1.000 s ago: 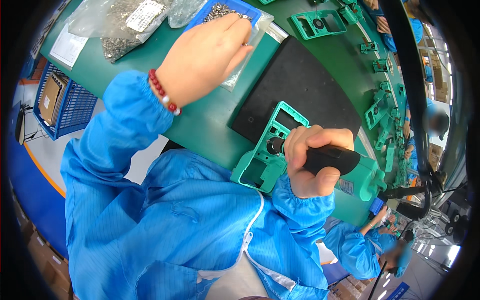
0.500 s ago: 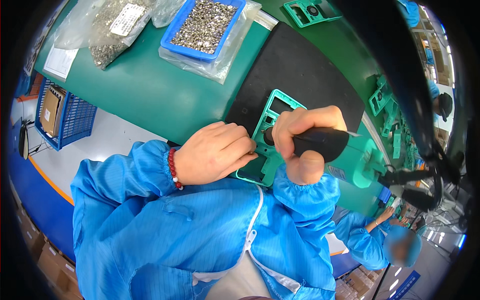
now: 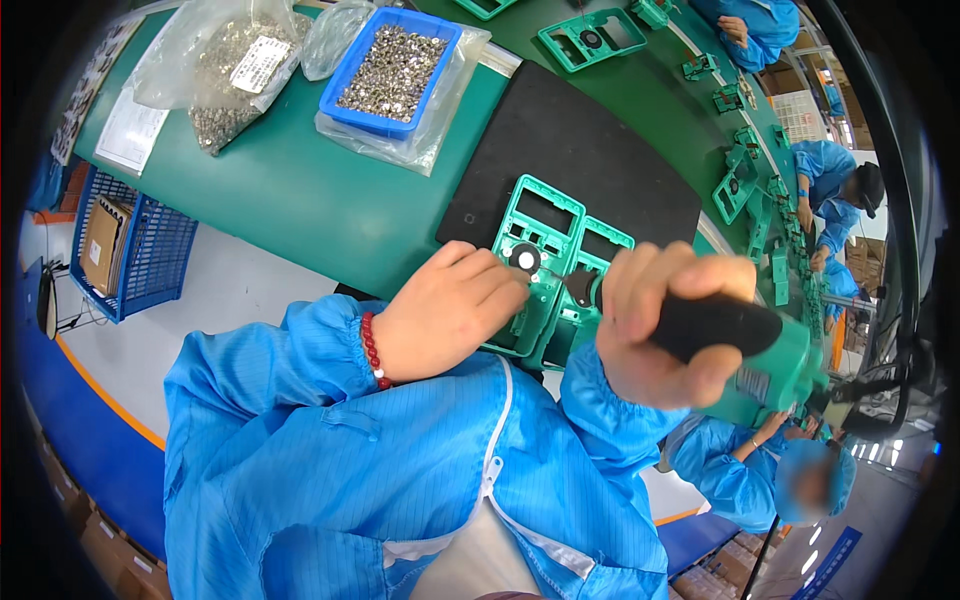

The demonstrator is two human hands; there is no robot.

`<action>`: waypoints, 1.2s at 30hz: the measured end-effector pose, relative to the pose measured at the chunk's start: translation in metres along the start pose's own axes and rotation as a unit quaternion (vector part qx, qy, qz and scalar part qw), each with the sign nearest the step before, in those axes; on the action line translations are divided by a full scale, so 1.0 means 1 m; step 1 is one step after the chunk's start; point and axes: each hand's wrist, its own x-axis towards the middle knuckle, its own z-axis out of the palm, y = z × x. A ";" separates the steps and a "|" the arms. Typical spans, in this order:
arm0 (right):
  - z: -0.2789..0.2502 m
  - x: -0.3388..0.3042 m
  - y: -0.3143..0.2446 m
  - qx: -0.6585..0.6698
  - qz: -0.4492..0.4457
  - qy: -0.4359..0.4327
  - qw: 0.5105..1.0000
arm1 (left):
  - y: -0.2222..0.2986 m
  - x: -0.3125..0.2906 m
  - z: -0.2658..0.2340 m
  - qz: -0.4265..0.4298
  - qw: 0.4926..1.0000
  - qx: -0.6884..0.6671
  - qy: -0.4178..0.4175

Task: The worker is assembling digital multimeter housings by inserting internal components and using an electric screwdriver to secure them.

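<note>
A green plastic housing with rectangular openings and a black round part lies on the black mat in front of me. A second green housing lies against its right side. My left hand rests at the first housing's left edge, fingers curled and tips together over it; what they hold, if anything, is hidden. My right hand is wrapped round the black grip of a green electric screwdriver, held tilted above the second housing. The driver's tip is hard to make out behind my fingers.
A blue tray of small metal fasteners and a clear bag of fasteners stand at the far left. Another green housing lies beyond the mat. A blue basket is at left. Co-workers sit along the right.
My right hand and the screwdriver have moved right, off the first housing, uncovering its black round part and the second housing beside it. My left hand stays at the housing's edge. The view has shifted.
</note>
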 end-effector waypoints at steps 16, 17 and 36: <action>-0.012 -0.023 -0.018 0.084 -0.007 -0.085 0.993 | 0.019 0.020 -0.003 -0.020 0.999 -0.044 0.018; -0.013 -0.023 -0.018 0.085 -0.007 -0.085 0.993 | 0.020 0.020 -0.003 -0.016 0.999 -0.044 0.015; -0.036 -0.027 -0.031 -0.099 0.057 0.031 0.993 | 0.001 0.055 -0.019 -0.024 0.999 -0.009 0.037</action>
